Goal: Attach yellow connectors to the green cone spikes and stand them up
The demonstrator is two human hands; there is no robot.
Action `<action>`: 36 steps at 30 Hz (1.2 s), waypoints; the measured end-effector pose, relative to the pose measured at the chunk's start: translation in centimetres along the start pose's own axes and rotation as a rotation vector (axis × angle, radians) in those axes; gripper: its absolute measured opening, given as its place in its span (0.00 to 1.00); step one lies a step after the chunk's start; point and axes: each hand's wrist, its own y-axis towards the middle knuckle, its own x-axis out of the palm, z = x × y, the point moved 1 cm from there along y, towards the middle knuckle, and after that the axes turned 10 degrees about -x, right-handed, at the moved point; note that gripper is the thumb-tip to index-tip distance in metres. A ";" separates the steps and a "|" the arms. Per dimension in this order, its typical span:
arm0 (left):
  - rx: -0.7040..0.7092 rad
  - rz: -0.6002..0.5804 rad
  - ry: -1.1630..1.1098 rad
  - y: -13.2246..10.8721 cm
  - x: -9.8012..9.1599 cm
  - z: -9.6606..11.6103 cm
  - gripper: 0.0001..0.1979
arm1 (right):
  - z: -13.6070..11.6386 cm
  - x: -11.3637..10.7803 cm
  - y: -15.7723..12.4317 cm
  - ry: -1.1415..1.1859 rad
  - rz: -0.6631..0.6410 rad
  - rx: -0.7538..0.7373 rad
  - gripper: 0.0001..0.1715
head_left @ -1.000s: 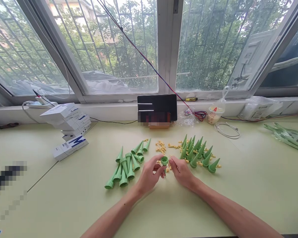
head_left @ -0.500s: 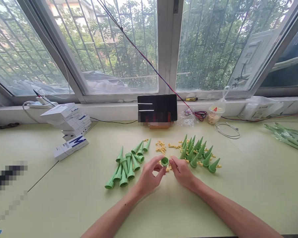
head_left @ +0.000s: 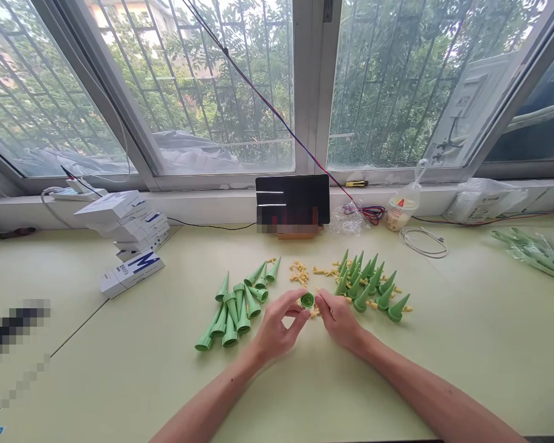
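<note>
My left hand [head_left: 278, 320] is closed round a green plastic cone [head_left: 307, 300], its round open end facing me. Right beside it, my right hand [head_left: 339, 317] pinches what looks like a small yellow plastic piece [head_left: 317, 289], mostly hidden by the fingers. To the left lies a loose group of green cones [head_left: 231, 307], mostly on their sides. Several upright green cones [head_left: 373, 280] stand in rows to the right, with yellow pieces sticking out near their bases. Beyond my hands is a small pile of yellow plastic pieces [head_left: 299, 272].
A dark-screened device [head_left: 293, 200] leans by the window sill. White boxes [head_left: 132, 274] are stacked at the left. A plastic cup [head_left: 401, 212], a coiled white cable [head_left: 423, 243] and bagged green parts [head_left: 540, 252] lie at the right of the pale table [head_left: 277, 400].
The cone in my left hand has shifted very slightly to the right. Both hands keep almost the same place and grip; the cones on the table have not moved.
</note>
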 end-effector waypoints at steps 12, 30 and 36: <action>0.022 0.002 0.054 0.2 -0.2 0.4 0.16 | -0.1 -0.1 0.2 -0.023 0.013 0.010 0.21; 0.013 0.014 0.063 0.2 -0.1 -0.1 0.06 | 0.2 0.0 0.3 0.014 -0.023 0.046 0.20; -0.035 0.025 0.064 0.4 -0.1 0.0 0.07 | 0.1 0.1 0.2 -0.004 -0.060 0.062 0.19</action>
